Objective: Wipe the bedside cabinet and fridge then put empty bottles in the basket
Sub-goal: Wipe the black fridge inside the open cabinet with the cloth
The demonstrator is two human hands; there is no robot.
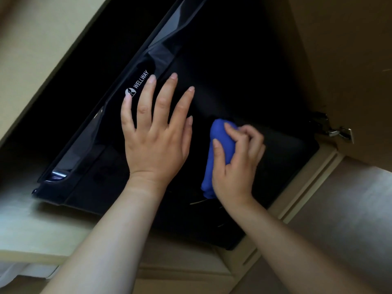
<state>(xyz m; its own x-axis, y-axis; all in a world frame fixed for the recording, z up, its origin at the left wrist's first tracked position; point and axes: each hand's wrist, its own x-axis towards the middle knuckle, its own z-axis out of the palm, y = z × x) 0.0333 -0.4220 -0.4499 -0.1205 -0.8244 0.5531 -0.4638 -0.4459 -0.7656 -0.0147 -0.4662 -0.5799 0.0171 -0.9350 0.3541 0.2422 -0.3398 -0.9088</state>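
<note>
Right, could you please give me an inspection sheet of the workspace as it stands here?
Surface: black fridge, glossy, WELLWAY logo near its edge.
Job's things: blue cloth, bunched, against the fridge; no bottles or basket seen.
Clutter: nothing seen.
Hands: left hand flat on the fridge, fingers spread; right hand grips the cloth.
Cables: nothing seen.
Surroundings: cabinet panels around the fridge; metal hinge at right.
</note>
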